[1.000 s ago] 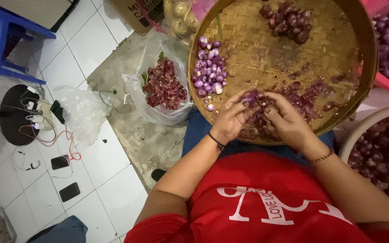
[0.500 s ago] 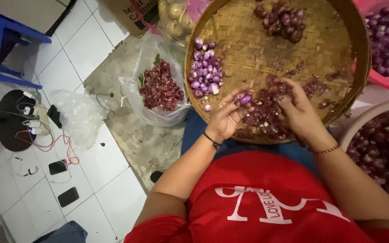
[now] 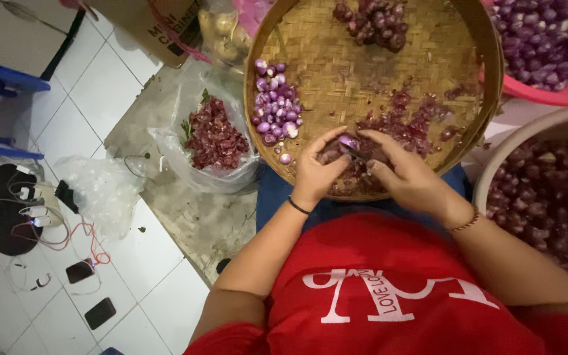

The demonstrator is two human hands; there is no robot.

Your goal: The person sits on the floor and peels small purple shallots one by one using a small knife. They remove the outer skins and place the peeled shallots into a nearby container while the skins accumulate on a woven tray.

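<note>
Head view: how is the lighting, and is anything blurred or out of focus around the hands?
Head view: soft, dim indoor light, no glare; the woven tray is evenly lit and sharp; the left hand and right hand are slightly soft, the shallot between them is smeared; the right-side tub sits in shadow.

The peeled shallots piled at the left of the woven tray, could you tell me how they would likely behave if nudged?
The peeled shallots look small, rounded and glossy, so they would probably roll and feel slippery. One already lies apart from the pile. The woven tray is ridged, which may slow them.
</note>
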